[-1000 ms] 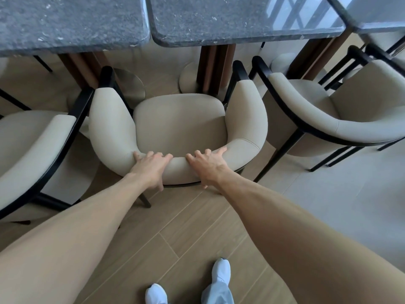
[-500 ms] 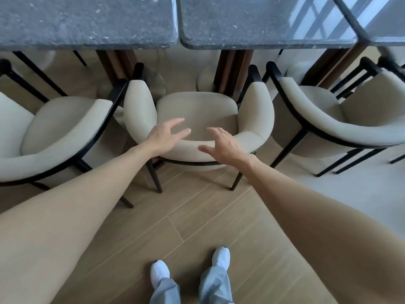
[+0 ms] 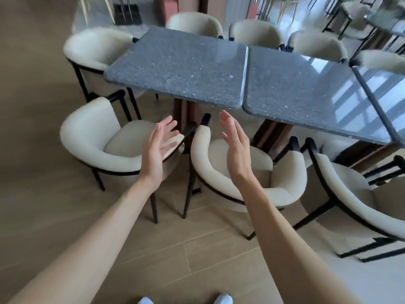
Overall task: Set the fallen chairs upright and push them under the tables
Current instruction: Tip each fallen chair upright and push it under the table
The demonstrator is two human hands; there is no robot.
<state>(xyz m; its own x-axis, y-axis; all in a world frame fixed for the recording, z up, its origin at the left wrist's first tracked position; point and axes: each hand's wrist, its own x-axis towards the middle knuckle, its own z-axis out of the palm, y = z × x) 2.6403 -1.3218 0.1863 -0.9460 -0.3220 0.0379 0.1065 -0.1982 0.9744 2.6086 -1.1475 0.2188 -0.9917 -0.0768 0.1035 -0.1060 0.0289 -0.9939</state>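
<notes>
At twelve o'clock, I am holding left hand [image 3: 158, 141] and right hand [image 3: 235, 144] spread, gripping nothing, above the upright cream armchair [image 3: 247, 172]; next, locating a fallen chair.

We see our two bare forearms reaching forward, roughly parallel. Our left hand [image 3: 158, 142] is raised with fingers straight and slightly spread, palm facing inward. Our right hand [image 3: 235, 143] mirrors it, fingers straight and together. Neither hand holds or touches anything.

Bright daylight; window glare on right tabletop [image 3: 328, 95]; motion blur; edges warped.
</notes>
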